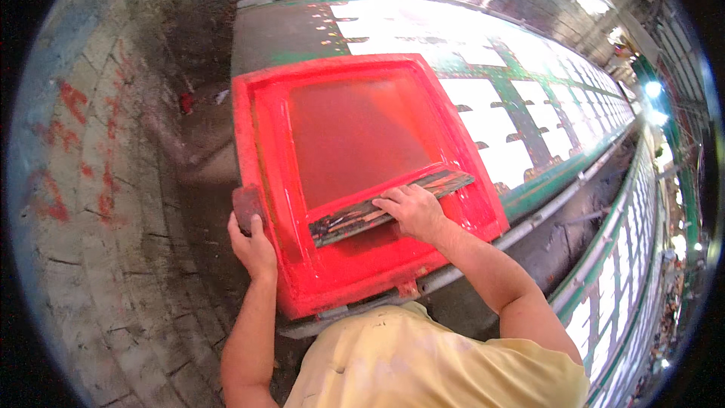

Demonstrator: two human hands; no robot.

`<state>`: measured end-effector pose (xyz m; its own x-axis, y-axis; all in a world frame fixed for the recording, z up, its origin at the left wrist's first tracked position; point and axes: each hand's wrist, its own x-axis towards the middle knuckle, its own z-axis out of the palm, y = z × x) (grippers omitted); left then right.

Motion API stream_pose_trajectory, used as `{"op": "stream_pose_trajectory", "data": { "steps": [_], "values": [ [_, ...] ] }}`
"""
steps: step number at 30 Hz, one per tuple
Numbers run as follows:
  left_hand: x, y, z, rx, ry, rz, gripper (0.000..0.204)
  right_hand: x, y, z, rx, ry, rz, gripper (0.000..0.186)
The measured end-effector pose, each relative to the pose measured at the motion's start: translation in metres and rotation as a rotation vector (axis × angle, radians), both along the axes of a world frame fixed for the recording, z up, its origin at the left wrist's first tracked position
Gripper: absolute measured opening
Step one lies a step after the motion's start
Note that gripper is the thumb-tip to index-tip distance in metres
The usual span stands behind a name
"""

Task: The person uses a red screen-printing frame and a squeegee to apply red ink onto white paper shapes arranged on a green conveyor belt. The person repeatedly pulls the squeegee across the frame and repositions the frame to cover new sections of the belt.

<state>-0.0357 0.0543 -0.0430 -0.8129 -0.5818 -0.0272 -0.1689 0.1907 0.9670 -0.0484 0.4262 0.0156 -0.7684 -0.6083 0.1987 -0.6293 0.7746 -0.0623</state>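
A screen printing frame (pixel 264 143), coated in bright red ink, lies on the long table in front of me. Its mesh (pixel 351 143) shows a darker red area in the middle. My right hand (pixel 417 210) is closed over the top edge of a long squeegee (pixel 351 221), stained dark and streaked. The squeegee lies slantwise across the near part of the frame, with wet red ink around it. At the frame's left side, my left hand (pixel 253 243) grips a dull reddish block (pixel 248 207) at the edge; whether the block is fixed to the frame I cannot tell.
The long green printing table (pixel 302 38) stretches away to the right, with rows of white pieces (pixel 491 132) laid on it. A metal rail (pixel 544 219) runs along its near edge. A second such table (pixel 612 287) stands at the right. A brick wall (pixel 83 257) with red marks rises at the left.
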Motion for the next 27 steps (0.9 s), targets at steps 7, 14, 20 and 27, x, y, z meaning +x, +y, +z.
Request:
{"op": "stream_pose_trajectory", "data": {
  "steps": [7, 14, 20, 27],
  "values": [
    [-0.001, 0.003, -0.001, 0.008, 0.015, 0.050, 0.045, -0.149, -0.013, -0.008, 0.033, 0.034, -0.072, 0.040],
    [-0.001, 0.009, 0.004, -0.050, 0.016, 0.099, 0.040, -0.286, -0.026, -0.008, 0.078, 0.046, -0.129, 0.041],
    [-0.005, 0.010, 0.003, -0.121, -0.064, 0.151, 0.035, -0.364, -0.028, -0.003, 0.112, 0.028, -0.114, 0.028],
    [-0.004, 0.012, 0.002, -0.094, -0.086, 0.180, 0.035, -0.394, -0.016, -0.010, -0.022, 0.107, -0.104, 0.036]
  ]
}}
